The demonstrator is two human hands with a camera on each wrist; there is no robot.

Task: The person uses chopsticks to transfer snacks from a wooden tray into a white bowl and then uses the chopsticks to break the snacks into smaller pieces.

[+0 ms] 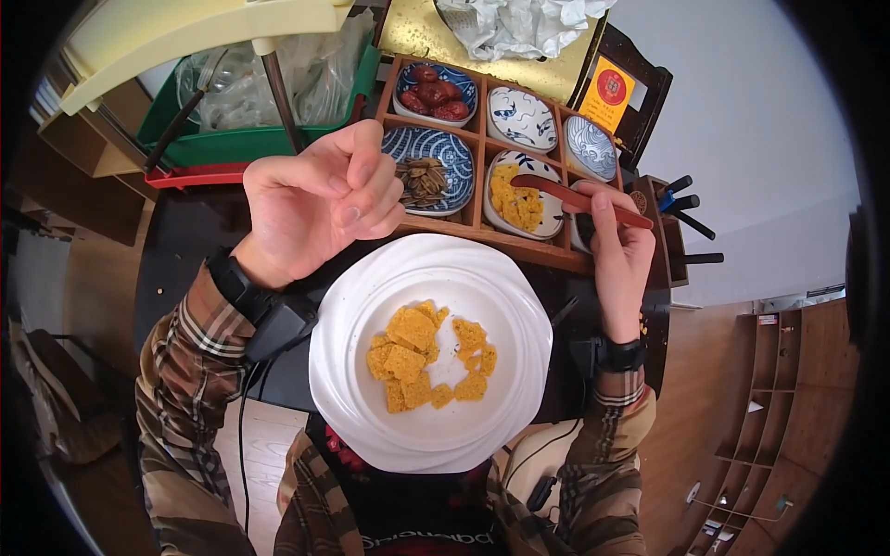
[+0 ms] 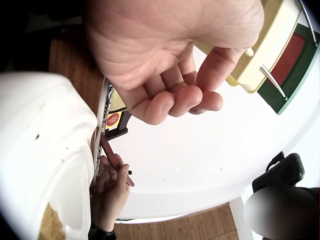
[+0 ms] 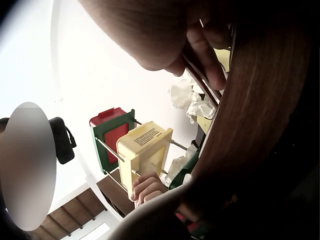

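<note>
My right hand (image 1: 623,259) grips a reddish-brown wooden utensil (image 1: 575,197); its far end is over the yellow pieces (image 1: 512,202) in a patterned dish. In the left wrist view the right hand (image 2: 111,195) and utensil (image 2: 108,148) appear beyond the plate. My left hand (image 1: 320,204) is raised between the white plate (image 1: 338,371) and the green tray, palm up, fingers curled, with nothing visible in it. The left wrist view shows its curled fingers (image 2: 160,106) up close. Flat orange-yellow pieces (image 1: 404,361) lie in the plate.
A wooden compartment box (image 1: 481,176) holds several dishes, including red dates (image 1: 434,93) and brown strips (image 1: 424,182). At the back left stands a green tray (image 1: 222,144) with plastic bags, near a cream container (image 1: 204,42). Crumpled paper (image 1: 519,26) lies behind; black-handled items (image 1: 683,202) stand at right.
</note>
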